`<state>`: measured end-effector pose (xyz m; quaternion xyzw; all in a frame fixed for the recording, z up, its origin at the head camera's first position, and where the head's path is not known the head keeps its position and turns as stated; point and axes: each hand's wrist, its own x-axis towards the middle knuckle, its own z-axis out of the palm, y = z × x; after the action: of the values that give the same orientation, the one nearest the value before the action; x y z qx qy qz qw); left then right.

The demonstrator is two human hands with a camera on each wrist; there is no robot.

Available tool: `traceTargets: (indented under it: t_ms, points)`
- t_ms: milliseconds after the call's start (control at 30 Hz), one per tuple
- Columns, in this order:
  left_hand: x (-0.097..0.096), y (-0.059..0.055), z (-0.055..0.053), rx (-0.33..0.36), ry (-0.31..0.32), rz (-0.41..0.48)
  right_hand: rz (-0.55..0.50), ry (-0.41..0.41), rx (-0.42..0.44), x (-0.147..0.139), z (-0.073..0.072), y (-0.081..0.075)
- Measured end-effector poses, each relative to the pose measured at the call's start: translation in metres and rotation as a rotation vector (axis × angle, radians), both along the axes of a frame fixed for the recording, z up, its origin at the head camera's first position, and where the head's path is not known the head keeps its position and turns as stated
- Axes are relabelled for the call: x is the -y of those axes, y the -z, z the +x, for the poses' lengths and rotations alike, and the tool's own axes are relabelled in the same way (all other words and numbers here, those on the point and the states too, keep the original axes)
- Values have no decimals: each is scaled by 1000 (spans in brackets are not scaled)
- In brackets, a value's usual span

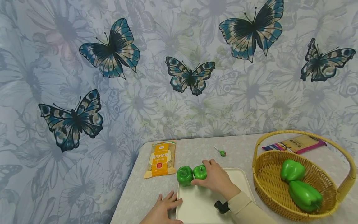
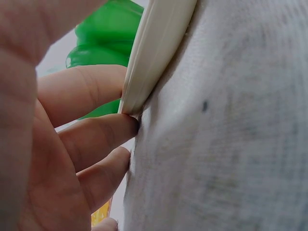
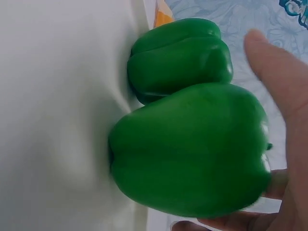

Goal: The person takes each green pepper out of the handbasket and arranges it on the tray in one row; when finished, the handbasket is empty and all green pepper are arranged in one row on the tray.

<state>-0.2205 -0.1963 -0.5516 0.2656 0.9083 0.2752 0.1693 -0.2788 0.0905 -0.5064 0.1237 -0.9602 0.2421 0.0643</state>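
Observation:
My right hand (image 1: 215,179) is around a green bell pepper (image 3: 192,151) that stands upright on the cream tray (image 1: 193,208). In the right wrist view the thumb is apart from this pepper, while the other fingers lie along its far side, partly hidden. A second green bell pepper (image 1: 185,175) stands close beside it at the tray's back left corner. Spread along the tray's left edge, my left hand (image 1: 165,208) touches the rim with its fingertips, as the left wrist view shows.
Right of the tray, a wicker basket (image 1: 265,193) with a tall handle holds two green bell peppers (image 1: 305,196). A yellow food packet (image 1: 160,158) lies back left, a lollipop (image 1: 222,153) behind the tray, and a purple-edged packet (image 1: 305,144) behind the basket. The wall bounds the table's back.

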Motion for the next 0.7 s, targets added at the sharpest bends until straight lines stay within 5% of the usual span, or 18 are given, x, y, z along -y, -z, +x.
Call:
traceTargets:
  t_ms: [233,533,700]
  points:
    - [3,-2,-1,47,-26,16,-70,50,-46,-30,14,-22]
    - [-1,-2,-2,60,-8,20,-181,142,-197,-104,51,-62]
    - [2,4,-5,50,-6,37,-212,244,-187,-153,52,-81]
